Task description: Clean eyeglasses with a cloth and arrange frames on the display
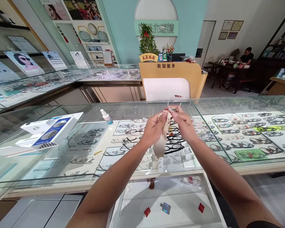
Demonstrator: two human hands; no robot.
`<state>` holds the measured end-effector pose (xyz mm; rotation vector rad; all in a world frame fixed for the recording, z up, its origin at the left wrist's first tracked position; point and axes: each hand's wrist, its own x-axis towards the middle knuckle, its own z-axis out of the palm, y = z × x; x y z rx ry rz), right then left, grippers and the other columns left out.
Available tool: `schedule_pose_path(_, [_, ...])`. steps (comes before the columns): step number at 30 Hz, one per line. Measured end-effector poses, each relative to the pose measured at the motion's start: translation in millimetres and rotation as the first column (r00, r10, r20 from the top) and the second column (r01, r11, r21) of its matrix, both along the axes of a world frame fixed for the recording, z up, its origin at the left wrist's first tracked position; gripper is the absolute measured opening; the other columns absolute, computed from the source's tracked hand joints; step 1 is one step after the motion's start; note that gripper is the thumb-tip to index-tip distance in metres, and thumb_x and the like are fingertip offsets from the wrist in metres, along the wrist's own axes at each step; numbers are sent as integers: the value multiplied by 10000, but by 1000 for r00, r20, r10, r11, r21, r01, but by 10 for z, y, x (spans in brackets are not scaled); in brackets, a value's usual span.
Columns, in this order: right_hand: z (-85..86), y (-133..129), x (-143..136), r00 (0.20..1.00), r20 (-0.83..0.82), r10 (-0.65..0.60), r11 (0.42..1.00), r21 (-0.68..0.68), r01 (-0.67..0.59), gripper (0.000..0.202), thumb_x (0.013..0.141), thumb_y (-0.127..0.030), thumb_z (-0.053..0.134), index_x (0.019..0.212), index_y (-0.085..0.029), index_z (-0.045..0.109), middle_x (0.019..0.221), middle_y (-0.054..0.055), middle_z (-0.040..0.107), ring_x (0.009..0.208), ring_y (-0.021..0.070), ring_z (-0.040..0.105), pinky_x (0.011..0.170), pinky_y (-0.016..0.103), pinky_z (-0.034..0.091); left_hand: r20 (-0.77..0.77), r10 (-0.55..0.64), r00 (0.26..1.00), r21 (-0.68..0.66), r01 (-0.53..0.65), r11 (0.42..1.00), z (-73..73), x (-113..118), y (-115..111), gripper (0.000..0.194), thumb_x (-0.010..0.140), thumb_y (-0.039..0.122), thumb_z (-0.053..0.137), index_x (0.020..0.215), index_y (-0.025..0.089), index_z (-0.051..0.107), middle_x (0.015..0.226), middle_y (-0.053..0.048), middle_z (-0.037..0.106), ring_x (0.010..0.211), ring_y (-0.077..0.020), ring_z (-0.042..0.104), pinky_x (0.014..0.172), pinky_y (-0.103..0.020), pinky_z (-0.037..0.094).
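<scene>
Over the glass display counter (133, 164), my two hands are close together. My left hand (155, 126) is closed on a pale beige cloth (160, 148), whose loose end hangs down below the fingers. My right hand (184, 124) pinches a pair of eyeglasses (169, 108) with a thin clear rim; one round lens stands up above the fingers, with a small red mark at its top. The cloth touches the glasses between the hands, and the other lens is hidden by fingers and cloth. Dark-framed glasses (173, 148) lie under the counter glass below my hands.
On the counter, left, are a spray bottle (106, 117), an opened white and blue box (52, 132) and a yellow stick (97, 152). Below me an open drawer (133, 196) holds red tags (147, 211) and a plastic packet (190, 181). A person (247, 56) sits far right.
</scene>
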<state>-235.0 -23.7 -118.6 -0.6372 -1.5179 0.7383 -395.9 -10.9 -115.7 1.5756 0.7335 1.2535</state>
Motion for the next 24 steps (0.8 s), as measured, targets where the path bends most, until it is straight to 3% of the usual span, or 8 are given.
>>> schedule_pose_path(6, [-6,12,18,991,-62,-118,993,-28,116,328,1006,-620,731,1030,-354,921,1182,68,705,1253,287,636,1180,499,483,4,-172,985,-103,172,980,91,-80,17,624,866,784,770,818,176,639,698,27,515,632,-112,405,613,-268,334])
schedule_pose_path(11, [-8,7,-16,992,-49,-116,993,-36,114,340,1016,-640,707,1083,-379,916,1152,64,727,1237,289,616,1149,506,491,36,-180,983,-142,183,973,58,-71,26,561,763,658,925,886,172,674,703,41,535,635,-103,420,609,-247,318])
schedule_pose_path(14, [-14,-8,-45,994,-18,-107,993,-42,106,400,1022,-669,677,1018,-349,916,1139,71,741,1213,297,617,1105,502,517,74,-110,991,-128,119,985,11,-29,26,561,777,673,909,867,169,679,705,31,570,628,-101,440,607,-245,345])
schedule_pose_path(19, [-17,-20,-58,993,-2,-121,992,-42,120,556,998,-689,688,629,-284,779,1059,94,727,1197,321,618,988,480,559,82,-61,995,-130,71,989,-3,-5,21,634,868,810,747,832,183,661,720,-5,614,641,-135,517,599,-267,403])
schedule_pose_path(21, [-23,-10,-49,989,-37,-140,990,-31,139,537,998,-658,711,613,-288,771,1039,85,718,1197,311,622,1027,482,545,63,-75,995,-104,81,991,25,-37,35,642,882,815,729,806,184,639,706,4,585,641,-128,490,608,-264,399])
schedule_pose_path(24, [-39,19,-27,986,-86,-139,990,-35,137,393,1006,-621,725,800,-322,876,1076,62,725,1178,285,637,1103,488,514,-13,-152,988,-69,150,986,84,-111,66,632,885,791,745,790,175,641,697,10,551,638,-118,439,604,-257,362])
